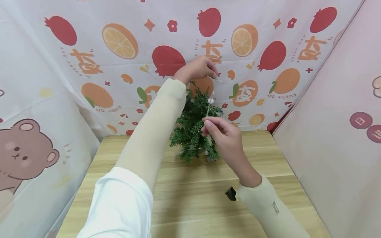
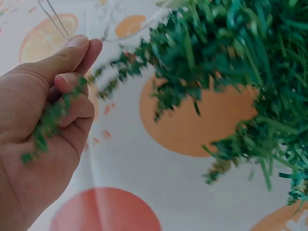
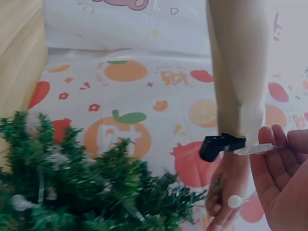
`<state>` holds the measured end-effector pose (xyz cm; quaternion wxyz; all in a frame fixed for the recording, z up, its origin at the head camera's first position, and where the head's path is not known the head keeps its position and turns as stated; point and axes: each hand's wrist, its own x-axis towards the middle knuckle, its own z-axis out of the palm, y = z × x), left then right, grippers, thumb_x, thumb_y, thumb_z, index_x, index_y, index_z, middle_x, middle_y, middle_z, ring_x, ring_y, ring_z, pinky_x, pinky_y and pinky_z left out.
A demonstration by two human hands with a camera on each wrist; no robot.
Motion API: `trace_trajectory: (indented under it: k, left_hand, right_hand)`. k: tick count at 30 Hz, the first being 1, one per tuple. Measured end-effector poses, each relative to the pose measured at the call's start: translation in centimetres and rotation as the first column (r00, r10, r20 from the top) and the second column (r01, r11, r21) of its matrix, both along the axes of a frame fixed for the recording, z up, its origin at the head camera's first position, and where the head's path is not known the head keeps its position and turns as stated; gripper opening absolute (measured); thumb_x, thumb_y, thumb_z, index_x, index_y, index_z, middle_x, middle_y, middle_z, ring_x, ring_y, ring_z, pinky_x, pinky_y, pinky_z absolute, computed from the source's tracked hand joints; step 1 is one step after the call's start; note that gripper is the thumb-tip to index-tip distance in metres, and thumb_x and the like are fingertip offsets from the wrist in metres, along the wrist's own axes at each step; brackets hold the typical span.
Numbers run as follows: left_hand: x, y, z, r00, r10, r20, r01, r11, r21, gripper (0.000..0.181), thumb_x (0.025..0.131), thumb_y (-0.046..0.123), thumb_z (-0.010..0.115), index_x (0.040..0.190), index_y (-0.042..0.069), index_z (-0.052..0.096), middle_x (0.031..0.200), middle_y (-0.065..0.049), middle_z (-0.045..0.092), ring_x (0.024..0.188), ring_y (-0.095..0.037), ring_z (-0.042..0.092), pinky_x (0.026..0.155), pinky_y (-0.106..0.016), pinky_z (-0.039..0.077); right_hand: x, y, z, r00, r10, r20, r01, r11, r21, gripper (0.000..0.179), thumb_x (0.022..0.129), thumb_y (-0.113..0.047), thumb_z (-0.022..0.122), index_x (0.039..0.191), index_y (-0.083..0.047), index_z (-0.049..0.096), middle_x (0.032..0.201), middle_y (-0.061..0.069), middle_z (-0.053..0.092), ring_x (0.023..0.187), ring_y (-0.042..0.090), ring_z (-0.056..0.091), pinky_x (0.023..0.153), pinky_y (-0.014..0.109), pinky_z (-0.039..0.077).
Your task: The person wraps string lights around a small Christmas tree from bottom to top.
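A small green artificial Christmas tree (image 1: 190,122) stands on the table by the back curtain. Above its top, my left hand (image 1: 200,69) pinches a thin wire (image 2: 57,21) between thumb and forefinger. A green twig crosses that palm in the left wrist view. My right hand (image 1: 227,137), in front of the tree's right side, pinches the string near a clear snowflake-like ornament (image 3: 255,149). A white ball (image 3: 234,201) shows on the string between the hands. More of the string, with pale ornaments (image 3: 21,202), lies among the branches.
The wooden table (image 1: 190,205) ends at a fruit-print curtain (image 1: 119,72) behind. Pale curtains, one with a bear print (image 1: 25,152), close off both sides. A black wrist-camera mount (image 1: 231,194) sticks out beside the right sleeve.
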<state>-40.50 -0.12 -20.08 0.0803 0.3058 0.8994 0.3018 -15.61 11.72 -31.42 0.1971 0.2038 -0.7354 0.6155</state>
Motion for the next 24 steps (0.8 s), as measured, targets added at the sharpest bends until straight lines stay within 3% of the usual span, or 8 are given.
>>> trace_trajectory:
  k: [4,6,9,12,16,20,22,24]
  left_hand:
    - [-1.0,-2.1,-0.9,0.998,0.038,0.039,-0.041,0.997,0.064,0.021,0.098,0.028,0.068,0.112,0.016,0.078,0.081,0.000,0.056,0.064,-0.012,0.046,0.067,-0.031,0.043]
    - [-1.0,-3.1,-1.3,0.995,0.053,0.086,-0.064,0.989,0.131,0.021,0.098,0.028,0.068,0.111,0.015,0.078,0.077,-0.006,0.053,0.058,-0.015,0.041,0.066,-0.034,0.043]
    - [-0.2,-4.3,-1.9,0.986,0.059,0.154,-0.098,0.961,0.260,0.023,0.098,0.026,0.068,0.113,0.011,0.077,0.092,-0.011,0.061,0.062,-0.017,0.043,0.068,-0.034,0.043]
    - [0.8,-5.2,-2.3,0.976,0.047,0.214,-0.128,0.916,0.379,0.026,0.098,0.021,0.067,0.116,0.004,0.074,0.104,-0.012,0.066,0.066,-0.019,0.044,0.067,-0.029,0.042]
    - [1.0,-5.9,-3.3,0.961,0.014,0.277,-0.154,0.857,0.492,0.030,0.099,0.018,0.066,0.120,-0.002,0.070,0.106,-0.010,0.069,0.069,-0.019,0.045,0.066,-0.025,0.041]
    - [0.1,-6.2,-4.9,0.944,-0.019,0.329,-0.199,0.765,0.613,0.034,0.098,0.017,0.068,0.124,-0.005,0.067,0.107,-0.014,0.069,0.067,-0.016,0.045,0.065,-0.026,0.041]
    - [-0.3,-6.5,-5.8,0.931,-0.037,0.362,-0.230,0.710,0.665,0.036,0.098,0.016,0.068,0.125,-0.007,0.065,0.105,-0.014,0.069,0.065,-0.014,0.044,0.062,-0.027,0.037]
    - [-0.5,-6.9,-6.8,0.920,-0.052,0.389,-0.256,0.671,0.695,0.037,0.098,0.016,0.066,0.126,-0.008,0.064,0.100,-0.011,0.070,0.063,-0.014,0.044,0.057,-0.026,0.034]
  right_hand:
    - [-1.1,-1.1,1.4,0.999,0.026,-0.020,-0.026,1.000,-0.011,0.021,0.102,-0.021,0.062,0.114,-0.007,0.073,0.090,0.010,0.072,0.081,0.020,0.070,0.080,0.034,0.059]
    - [-1.4,-1.6,1.9,0.999,0.035,-0.020,-0.036,0.999,-0.021,0.021,0.102,-0.021,0.062,0.114,-0.007,0.073,0.090,0.010,0.071,0.081,0.020,0.069,0.080,0.034,0.058]
    - [-1.9,-2.3,2.6,0.998,0.056,-0.020,-0.057,0.998,-0.032,0.021,0.102,-0.019,0.062,0.114,-0.005,0.073,0.090,0.011,0.071,0.080,0.021,0.069,0.079,0.034,0.058]
    - [-2.3,-2.9,3.1,0.997,0.078,-0.027,-0.079,0.996,-0.029,0.021,0.102,-0.018,0.062,0.114,-0.003,0.073,0.090,0.011,0.071,0.080,0.022,0.069,0.079,0.035,0.059]
    - [-2.6,-3.6,3.3,0.995,0.099,-0.023,-0.099,0.995,-0.022,0.021,0.102,-0.017,0.061,0.114,-0.003,0.072,0.090,0.011,0.070,0.082,0.026,0.069,0.079,0.035,0.058]
    - [-2.9,-4.6,3.3,0.992,0.128,0.001,-0.128,0.991,-0.032,0.021,0.103,-0.016,0.061,0.115,-0.003,0.072,0.091,0.012,0.071,0.084,0.033,0.068,0.077,0.036,0.058]
    - [-3.1,-5.4,3.2,0.990,0.141,0.019,-0.140,0.990,-0.035,0.021,0.103,-0.017,0.061,0.115,-0.004,0.072,0.091,0.011,0.071,0.082,0.031,0.068,0.073,0.034,0.057]
    - [-3.3,-6.1,3.0,0.987,0.156,0.042,-0.155,0.987,-0.036,0.022,0.102,-0.018,0.061,0.114,-0.004,0.073,0.090,0.011,0.071,0.080,0.027,0.068,0.068,0.031,0.055]
